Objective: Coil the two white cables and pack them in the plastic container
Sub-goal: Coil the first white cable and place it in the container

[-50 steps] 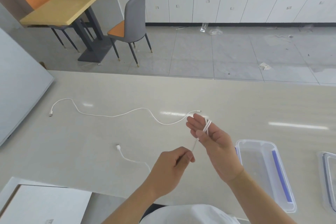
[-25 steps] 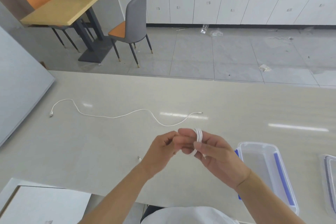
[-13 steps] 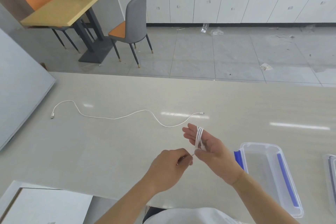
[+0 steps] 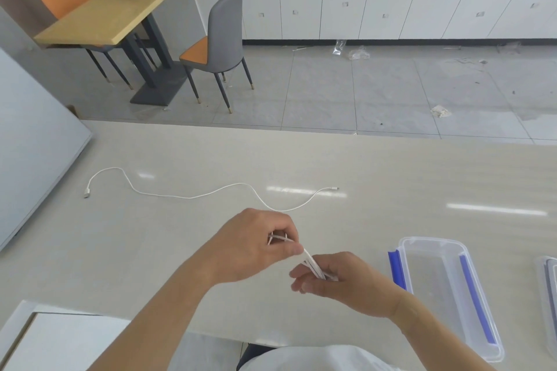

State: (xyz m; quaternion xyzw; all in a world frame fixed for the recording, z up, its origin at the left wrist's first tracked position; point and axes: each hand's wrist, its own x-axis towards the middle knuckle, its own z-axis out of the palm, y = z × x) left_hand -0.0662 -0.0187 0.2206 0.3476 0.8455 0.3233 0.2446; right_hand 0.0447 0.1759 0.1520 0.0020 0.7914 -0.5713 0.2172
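A coiled white cable [image 4: 312,263] stretches between my two hands above the near part of the beige table [image 4: 391,190]. My left hand [image 4: 256,245] pinches one end of the coil. My right hand [image 4: 337,283] grips the other end, palm turned up. A second white cable [image 4: 193,196] lies uncoiled in a wavy line across the table beyond my hands. The clear plastic container [image 4: 446,292] with blue clips sits open to the right of my right hand, with nothing visible inside.
A lid [image 4: 550,280] lies at the right edge of the view. A white board [image 4: 36,144] leans at the left, and a white flat box [image 4: 60,340] sits at the near left. Chairs and a wooden table [image 4: 111,12] stand on the floor beyond.
My hands have dropped lower and nearer to me. The cable loops have come off my right fingers and now form a bundle held between both hands.
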